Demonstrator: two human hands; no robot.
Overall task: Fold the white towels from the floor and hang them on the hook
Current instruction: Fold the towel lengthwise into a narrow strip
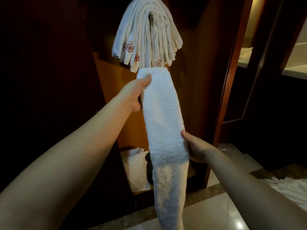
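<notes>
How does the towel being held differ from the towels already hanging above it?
The held towel is one long folded strip gripped by the left hand near its top and the right hand lower down; the hanging towels are a thick bunch draped over a support, untouched. The held towel looks plain, while several hanging towels show red flower marks near their ends. The held towel looks fluffy; the hanging ones look flatter. Both are white.

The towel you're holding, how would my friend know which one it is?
Find the dark wooden wardrobe, where a bunch of hung towels drapes up top. Just below, both hands grip one long folded towel. It's plain and fluffy; the hung ones carry red flower logos.
</notes>
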